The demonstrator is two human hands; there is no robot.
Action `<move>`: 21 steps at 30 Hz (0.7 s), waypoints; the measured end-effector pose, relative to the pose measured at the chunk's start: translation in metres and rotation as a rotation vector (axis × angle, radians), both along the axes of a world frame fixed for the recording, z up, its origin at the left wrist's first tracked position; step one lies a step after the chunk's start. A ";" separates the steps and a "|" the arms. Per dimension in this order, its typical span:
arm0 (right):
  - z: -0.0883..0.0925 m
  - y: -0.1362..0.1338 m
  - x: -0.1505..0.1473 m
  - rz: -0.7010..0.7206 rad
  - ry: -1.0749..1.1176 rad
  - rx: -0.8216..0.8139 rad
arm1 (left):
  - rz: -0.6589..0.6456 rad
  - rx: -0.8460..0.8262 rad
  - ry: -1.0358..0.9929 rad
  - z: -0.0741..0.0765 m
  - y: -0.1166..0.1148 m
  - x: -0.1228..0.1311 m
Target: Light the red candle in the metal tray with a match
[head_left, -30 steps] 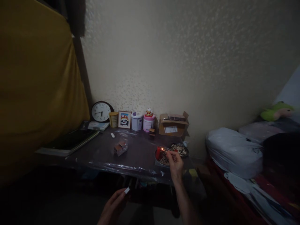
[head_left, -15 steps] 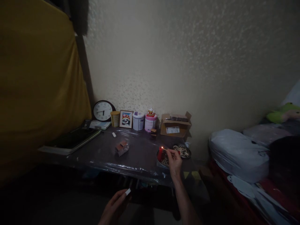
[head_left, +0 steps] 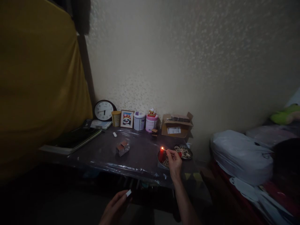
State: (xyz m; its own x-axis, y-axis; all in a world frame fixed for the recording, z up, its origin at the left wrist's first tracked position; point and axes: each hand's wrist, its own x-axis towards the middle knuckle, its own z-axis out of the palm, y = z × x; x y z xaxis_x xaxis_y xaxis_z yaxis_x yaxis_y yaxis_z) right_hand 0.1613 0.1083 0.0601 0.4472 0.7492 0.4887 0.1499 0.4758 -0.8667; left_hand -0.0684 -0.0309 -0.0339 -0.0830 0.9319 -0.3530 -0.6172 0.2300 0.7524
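Observation:
My right hand point(head_left: 174, 159) pinches a thin match point(head_left: 165, 150) by its end. The match's tip meets the top of a red candle point(head_left: 161, 154), where a small bright flame glows. The candle stands upright in a round dish point(head_left: 160, 161) of small burnt-looking bits, partly covered by my fingers. Low in front of the table, my left hand point(head_left: 114, 206) is closed around a small object with a white end point(head_left: 128, 192); the rest of it is hidden. Beside my right hand lies a round dish point(head_left: 191, 154) heaped with matches, with something red at its near side.
Plastic film covers the dark table point(head_left: 98, 153). Wrapped matchboxes point(head_left: 122, 148) and a small white piece point(head_left: 114, 134) lie on it. Along the wall stand a clock point(head_left: 104, 110), a yellow cup point(head_left: 116, 118), a panda picture point(head_left: 127, 119), two tins point(head_left: 139, 122) and a cardboard box point(head_left: 174, 129).
The flame at the candle top looks larger and brighter. Both hands stay nearly in place; the whole view has shifted slightly.

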 end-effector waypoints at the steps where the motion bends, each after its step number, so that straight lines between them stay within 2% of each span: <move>1: 0.000 0.000 0.000 0.002 -0.002 0.001 | 0.000 0.001 0.000 0.000 0.000 0.000; 13: -0.002 0.002 0.002 -0.011 -0.034 0.002 | 0.021 0.003 0.007 0.001 -0.001 0.000; 21: -0.003 0.005 0.002 -0.016 -0.036 0.005 | 0.025 -0.005 0.017 0.013 -0.003 0.002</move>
State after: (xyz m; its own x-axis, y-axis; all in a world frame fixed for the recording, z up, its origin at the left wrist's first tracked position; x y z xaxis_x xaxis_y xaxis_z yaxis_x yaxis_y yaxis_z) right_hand 0.1631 0.1134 0.0575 0.4412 0.7393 0.5086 0.1885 0.4778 -0.8580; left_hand -0.0665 -0.0343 -0.0206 -0.1127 0.9278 -0.3556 -0.6101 0.2179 0.7618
